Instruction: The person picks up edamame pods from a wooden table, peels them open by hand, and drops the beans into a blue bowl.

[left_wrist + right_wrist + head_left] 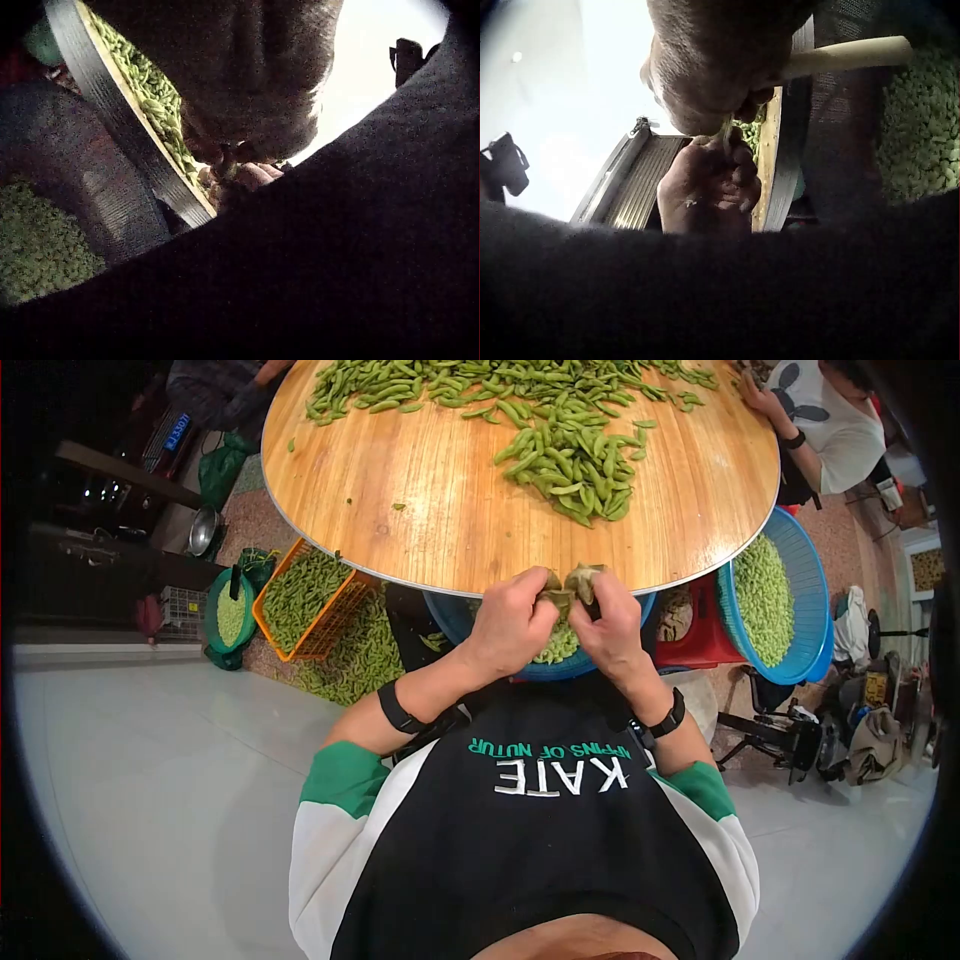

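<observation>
Over the table's near edge, both hands meet with curled fingers in the head view. My left hand (pixel 512 622) and my right hand (pixel 612 628) pinch a small greenish-brown pod (pixel 558 598) between them; its outline is partly hidden by the fingertips. The right wrist view shows my right hand (pixel 720 64) above my left hand (pixel 709 187), with a thin pale-green bit at the fingertips. A pale rod-like shape (pixel 851 57) juts out beside the right hand. In the left wrist view, my left hand (pixel 259 75) is dark. Green pods (pixel 575 470) lie in a pile on the round wooden table (pixel 420 500).
Below the hands is a blue basin (pixel 565 668) with shelled beans. At right stands a blue basket (pixel 812 575) of beans beside a red stool (pixel 705 630). An orange crate (pixel 285 630) of pods and a green bucket (pixel 222 650) are at left. Other people sit across the table.
</observation>
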Demonstrator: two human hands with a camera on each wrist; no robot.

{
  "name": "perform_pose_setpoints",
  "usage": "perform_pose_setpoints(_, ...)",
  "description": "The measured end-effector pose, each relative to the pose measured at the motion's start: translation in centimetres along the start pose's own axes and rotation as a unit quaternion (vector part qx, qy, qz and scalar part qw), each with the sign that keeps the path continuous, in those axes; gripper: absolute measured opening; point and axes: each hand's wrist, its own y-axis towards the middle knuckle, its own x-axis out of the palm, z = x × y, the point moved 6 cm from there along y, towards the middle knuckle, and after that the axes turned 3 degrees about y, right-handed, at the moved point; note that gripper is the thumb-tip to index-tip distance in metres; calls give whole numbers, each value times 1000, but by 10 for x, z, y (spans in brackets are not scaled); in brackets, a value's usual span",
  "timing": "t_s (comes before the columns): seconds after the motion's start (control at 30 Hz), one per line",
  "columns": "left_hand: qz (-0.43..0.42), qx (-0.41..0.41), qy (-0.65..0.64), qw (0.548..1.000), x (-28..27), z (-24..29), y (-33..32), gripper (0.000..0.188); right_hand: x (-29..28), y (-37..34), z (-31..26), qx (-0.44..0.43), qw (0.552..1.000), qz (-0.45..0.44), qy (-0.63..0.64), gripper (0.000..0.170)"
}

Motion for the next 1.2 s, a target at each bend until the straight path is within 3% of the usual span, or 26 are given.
perform_pose_setpoints(0.03, -14, -43, -8, 999, 2, -7, 0, 6, 1, -2, -5, -29, 999, -9, -19, 24)
perform_pose_setpoints(0.23, -25, -13, 32, 999, 11, -10, -2, 15, 2, -7, -24, -105, 992, -37, -66, 28)
perform_pose_setpoints(0.33, -63, 5, 32, 998, 11, -11, -4, 13, -6, -9, -13, -71, 995, -34, -63, 26)
perform_pose_setpoints(0.4, -66, -8, 14, 998, 3, -4, -9, 13, -16, -12, 9, 50, 998, -25, -28, 20)
perform_pose_setpoints(0.47, -72, -22, -6, 997, 1, 3, -13, 13, -19, -14, 10, 87, 996, -34, -9, 17)
perform_pose_setpoints(0.5, -33, 33, 7, 999, -4, 12, -13, 11, -19, -16, 13, 124, 991, -41, 10, 15)
perform_pose_setpoints(0.53, 7, 90, 19, 996, -9, 21, -14, 11, -18, -16, 9, 124, 991, -40, 9, 15)
perform_pose_setpoints(0.57, 7, 92, 20, 996, -10, 19, -14, 11, -13, -15, 5, 126, 990, -42, 39, 14)
perform_pose_setpoints(0.63, -90, 11, -37, 995, -7, 3, -18, 12, -6, -12, 4, 128, 988, -41, 71, 14)
perform_pose_setpoints(0.67, -91, 12, -36, 995, -13, 3, -20, 12, -2, -12, 3, 101, 991, -45, 72, 14)
perform_pose_setpoints(0.73, -28, 121, 88, 988, -40, 17, -22, 12, 2, -13, 7, 83, 991, -63, 79, 16)
perform_pose_setpoints(0.77, -45, 125, 143, 981, -53, 14, -22, 12, 0, -12, 7, 80, 992, -60, 80, 16)
perform_pose_setpoints(0.83, -136, 44, 304, 942, -75, -3, -25, 9, 5, -13, -5, -17, 991, -131, 38, 19)
perform_pose_setpoints(0.9, -143, 56, 385, 910, -86, -5, -8, 11, 8, -15, -6, -35, 989, -139, 25, 24)
perform_pose_setpoints(0.93, -142, 57, 387, 909, -85, -11, 6, 11, 7, -14, -9, -53, 989, -136, 19, 25)
perform_pose_setpoints(1.0, -64, 91, 301, 947, -79, -23, 43, 15, 6, -12, -14, -70, 989, -130, 12, 26)
perform_pose_setpoints(1.07, 14, 128, 292, 948, -66, -38, 84, 18, 4, -12, -13, -42, 990, -132, 27, 22)
perform_pose_setpoints(1.13, 56, 88, 308, 946, -51, -62, 119, 18, 5, -16, -6, -8, 990, -117, 74, 21)
perform_pose_setpoints(1.17, 58, 91, 305, 946, -47, -64, 128, 18, 3, -15, 0, 24, 987, -99, 124, 21)
perform_pose_setpoints(1.2, 27, 42, 280, 959, -41, -72, 136, 19, 1, -14, 0, 22, 987, -98, 122, 21)
